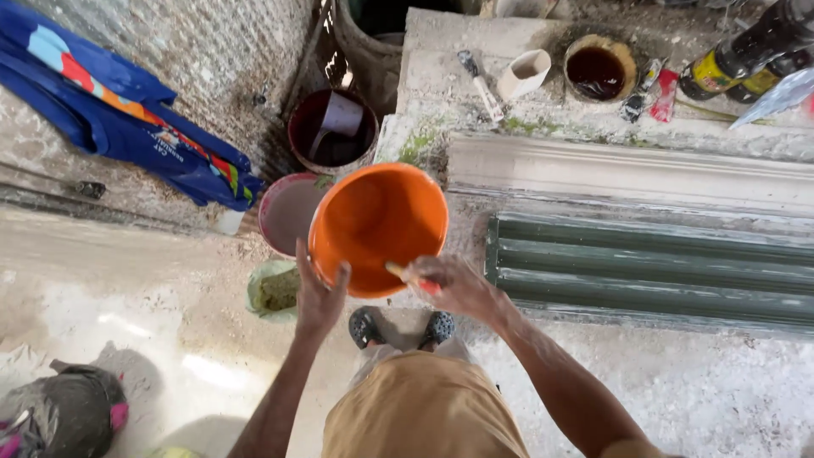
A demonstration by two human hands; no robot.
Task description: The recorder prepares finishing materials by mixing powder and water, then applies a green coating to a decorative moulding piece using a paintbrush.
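I look straight down at an orange plastic bucket [373, 222] held up in front of me. My left hand [318, 293] grips its near left rim. Its inside looks bare orange. My right hand [454, 284] is at the bucket's near right rim and holds a thin stick-like tool [411, 278] with a pale and red handle; its working end is hidden. Below the bucket I see my tan shorts and dark perforated clogs [365, 326].
A green moulded form [653, 276] and a white moulded cornice [627, 170] lie at right. Under the bucket stand a pinkish tub [284, 212], a dark red bucket with a scoop [331, 127] and a small tub of greenish stuff [273, 290]. A blue garment [119, 119] hangs at left. Cups, bottles and a tin sit on the ledge.
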